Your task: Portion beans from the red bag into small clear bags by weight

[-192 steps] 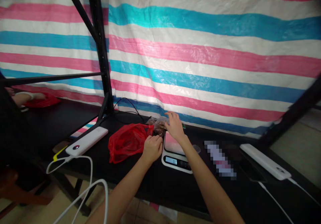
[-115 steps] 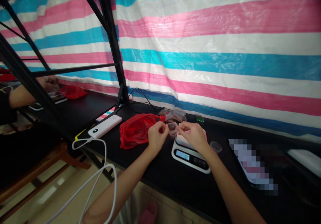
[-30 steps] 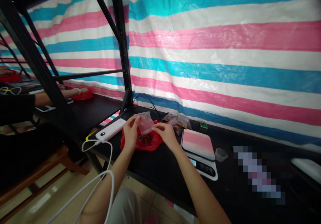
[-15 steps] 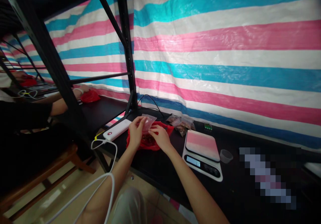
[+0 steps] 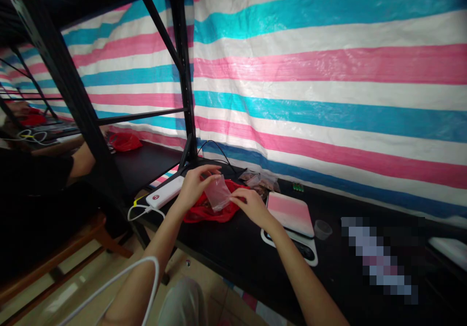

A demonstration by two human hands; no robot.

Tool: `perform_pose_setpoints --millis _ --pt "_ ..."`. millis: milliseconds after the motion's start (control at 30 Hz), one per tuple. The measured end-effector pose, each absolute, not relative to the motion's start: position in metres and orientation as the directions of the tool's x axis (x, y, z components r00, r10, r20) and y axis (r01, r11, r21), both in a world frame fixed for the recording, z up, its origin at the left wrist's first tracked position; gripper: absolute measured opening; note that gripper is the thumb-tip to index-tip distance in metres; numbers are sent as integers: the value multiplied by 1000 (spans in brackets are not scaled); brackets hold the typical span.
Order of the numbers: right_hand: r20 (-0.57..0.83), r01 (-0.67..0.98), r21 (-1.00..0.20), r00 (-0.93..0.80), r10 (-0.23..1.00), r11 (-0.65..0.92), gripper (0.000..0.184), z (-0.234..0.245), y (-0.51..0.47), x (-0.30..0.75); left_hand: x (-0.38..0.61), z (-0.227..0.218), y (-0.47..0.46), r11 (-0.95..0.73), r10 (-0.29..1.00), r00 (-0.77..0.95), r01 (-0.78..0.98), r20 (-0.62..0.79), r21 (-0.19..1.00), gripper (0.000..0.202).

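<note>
I hold a small clear plastic pouch (image 5: 218,193) pinched between both hands above the crumpled red plastic bag (image 5: 209,209) on the black surface (image 5: 233,233): my left hand (image 5: 193,185) grips its upper edge at about 10 o'clock, my right hand (image 5: 251,207) its lower corner at 4 o'clock, fingers closed on the film. The pouch's long axis runs roughly 11 to 5 o'clock, both hands touching it. No legible writing shows on the pouch, the bag or the pink-topped digital scale (image 5: 290,213) at 3 o'clock.

You could read no text here: the scale (image 5: 290,215) at lower centre of the frame had its display hidden behind your right arm, and the flat object (image 5: 379,258) at lower right was pixelated.
</note>
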State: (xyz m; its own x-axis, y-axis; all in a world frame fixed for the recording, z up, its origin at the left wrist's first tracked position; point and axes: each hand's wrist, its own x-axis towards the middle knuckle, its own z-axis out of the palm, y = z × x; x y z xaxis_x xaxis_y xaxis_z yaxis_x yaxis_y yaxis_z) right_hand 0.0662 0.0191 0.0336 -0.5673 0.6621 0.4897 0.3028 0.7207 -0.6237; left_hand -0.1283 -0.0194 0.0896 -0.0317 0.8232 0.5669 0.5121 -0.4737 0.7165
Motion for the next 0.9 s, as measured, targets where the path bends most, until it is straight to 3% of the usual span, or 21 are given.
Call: perform_pose_setpoints --millis 67,167,300,433,533,600,667,900 --pt "467 326 -621 -576 671 713 19 38 13 87 -124 93 -17 -451 866 78 549 493 704 23" --pt "460 341 -673 -501 733 656 22 40 8 117 -107 85 -6 -450 864 36 506 503 736 23" --pt "513 402 -734 -200 835 547 25 37 11 149 -62 66 22 -481 846 -108 267 522 835 26" --pt "548 351 -807 142 825 475 29 27 25 172 -6 46 51 -512 844 -230 -80 484 855 36" --pt "575 273 -816 294 763 510 32 20 33 179 28 27 60 -471 882 -62 -106 467 876 38" --pt "573 255 -819 328 751 514 33 17 35 180 42 16 60 -470 873 142 -11 466 883 30" --pt "563 256 -826 330 758 502 32 15 35 178 46 10 57 -465 866 223 28 448 885 28" --pt "465 254 -879 261 846 404 24 14 36 176 30 16 60 -408 902 124 -72 414 910 29"
